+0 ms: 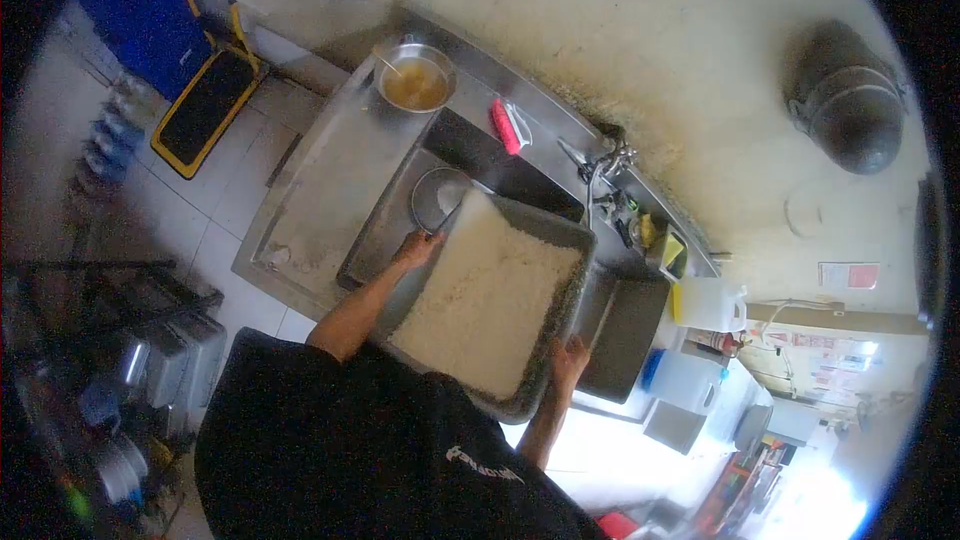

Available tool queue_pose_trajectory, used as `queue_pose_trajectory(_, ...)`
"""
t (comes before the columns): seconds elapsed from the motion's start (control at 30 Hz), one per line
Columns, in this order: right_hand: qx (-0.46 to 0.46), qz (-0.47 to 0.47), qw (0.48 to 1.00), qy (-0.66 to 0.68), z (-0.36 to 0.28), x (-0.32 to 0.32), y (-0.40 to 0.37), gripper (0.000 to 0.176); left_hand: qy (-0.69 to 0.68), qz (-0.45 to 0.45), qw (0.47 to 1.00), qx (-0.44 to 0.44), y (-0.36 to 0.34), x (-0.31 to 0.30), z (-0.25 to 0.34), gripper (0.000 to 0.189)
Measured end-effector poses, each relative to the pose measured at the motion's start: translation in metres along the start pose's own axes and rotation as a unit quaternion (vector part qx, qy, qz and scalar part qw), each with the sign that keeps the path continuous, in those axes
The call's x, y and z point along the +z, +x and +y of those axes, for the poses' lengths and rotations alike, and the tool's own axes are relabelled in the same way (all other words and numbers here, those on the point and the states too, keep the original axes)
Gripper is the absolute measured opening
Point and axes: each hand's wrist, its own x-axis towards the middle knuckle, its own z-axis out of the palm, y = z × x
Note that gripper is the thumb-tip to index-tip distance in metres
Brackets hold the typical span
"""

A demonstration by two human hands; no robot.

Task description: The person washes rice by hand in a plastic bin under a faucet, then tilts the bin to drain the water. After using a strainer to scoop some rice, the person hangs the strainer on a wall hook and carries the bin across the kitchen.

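Note:
A large dark grey tub sits over the sink, tilted toward its far left corner. It holds a pale, grainy mass with cloudy whitish liquid at that corner. My left hand is closed on the tub's left rim, near the corner. On the opposite side, my right hand grips the tub's outer wall, its fingers partly hidden. Just past my left hand, a round metal vessel stands in the sink basin, partly covered by the tub's corner.
A metal bowl of yellowish liquid with a utensil stands on the steel counter. Behind the sink are a pink brush and a faucet. White jugs stand at right. A yellow-edged platform trolley is on the floor.

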Motion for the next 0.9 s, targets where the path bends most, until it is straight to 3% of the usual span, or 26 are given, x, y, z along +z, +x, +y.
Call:
queue_pose_trajectory(0.07,-0.009,-0.003,1.0,0.001,0.02,0.001,0.009,0.026,-0.001,-0.001,1.0,0.005,0.003,0.003,-0.005,0.061)
queue_pose_trajectory(0.13,-0.128,0.076,0.988,-0.048,0.079,0.004,0.037,0.022,0.021,0.0,1.0,-0.002,0.022,0.016,-0.027,0.064)
queue_pose_trajectory(0.27,-0.097,0.055,0.994,0.012,0.061,0.005,0.03,0.027,0.06,0.03,0.998,0.02,0.024,0.017,-0.028,0.065)
queue_pose_trajectory(0.37,-0.09,0.062,0.994,0.026,0.052,0.004,0.026,0.023,0.038,0.003,0.999,-0.012,0.022,0.013,-0.024,0.067)
queue_pose_trajectory(0.47,-0.051,-0.009,0.998,-0.026,0.051,0.001,0.026,0.024,0.051,-0.051,0.997,-0.017,0.034,0.019,-0.036,0.071)
queue_pose_trajectory(0.53,-0.035,-0.001,0.999,0.014,0.021,0.004,0.012,0.021,0.062,-0.002,0.998,0.016,0.037,0.025,-0.043,0.074)
queue_pose_trajectory(0.67,-0.033,0.008,0.999,0.024,0.021,0.005,0.014,0.02,0.071,0.005,0.997,0.011,0.033,0.02,-0.039,0.076)
queue_pose_trajectory(0.73,-0.065,0.006,0.986,-0.153,0.015,0.0,0.015,0.023,0.036,-0.021,0.999,-0.008,0.03,0.018,-0.036,0.076)
queue_pose_trajectory(0.77,-0.065,0.005,0.986,-0.153,0.016,0.001,0.015,0.023,0.036,-0.021,0.999,-0.008,0.029,0.018,-0.036,0.076)
queue_pose_trajectory(0.83,-0.028,-0.01,0.999,0.015,0.023,0.004,0.014,0.026,0.031,-0.004,0.999,0.016,0.03,0.02,-0.039,0.073)
queue_pose_trajectory(0.9,-0.031,-0.005,1.0,-0.001,0.034,0.005,0.021,0.027,0.047,0.012,0.998,0.036,0.041,0.029,-0.054,0.07)
